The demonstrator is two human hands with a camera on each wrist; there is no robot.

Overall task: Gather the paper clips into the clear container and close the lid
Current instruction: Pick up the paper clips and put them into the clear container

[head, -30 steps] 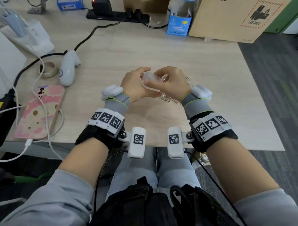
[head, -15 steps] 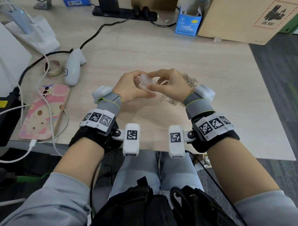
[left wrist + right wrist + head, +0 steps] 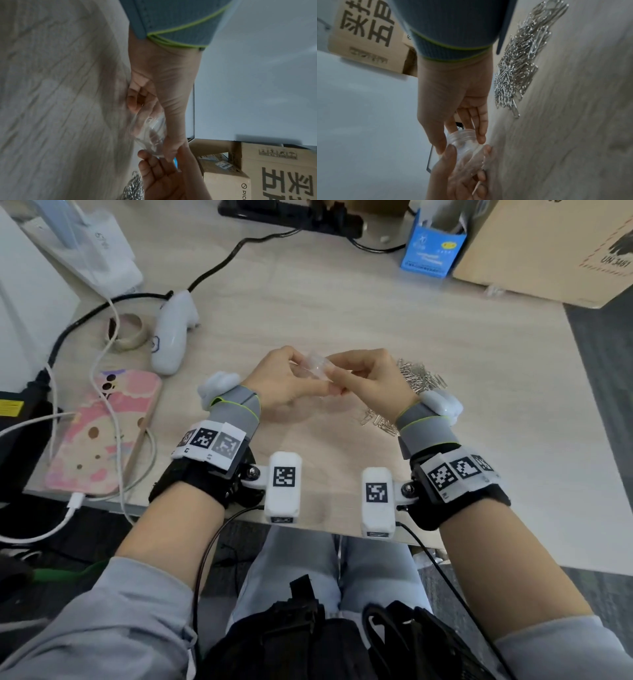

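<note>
A small clear container (image 3: 317,368) is held just above the wooden desk between both hands. My left hand (image 3: 298,376) grips its body, thumb in front and fingers behind. My right hand (image 3: 344,374) pinches its ribbed top end (image 3: 464,136) with thumb and fingers; whether the lid is on there I cannot tell. The container (image 3: 149,132) looks empty. A heap of silver paper clips (image 3: 421,378) lies on the desk just right of and partly under my right wrist, and the same paper clips (image 3: 517,67) show beside that wrist.
On the left lie a pink-cased phone (image 3: 102,440) with a white cable, a tape roll (image 3: 126,332) and a white handheld device (image 3: 173,337). A blue box (image 3: 433,251), a cardboard box (image 3: 555,248) and a power strip (image 3: 291,217) stand at the back.
Both hands keep hold of the container. The right hand's fingers have shifted on its top end, and the hands sit a little further left of the clip heap.
</note>
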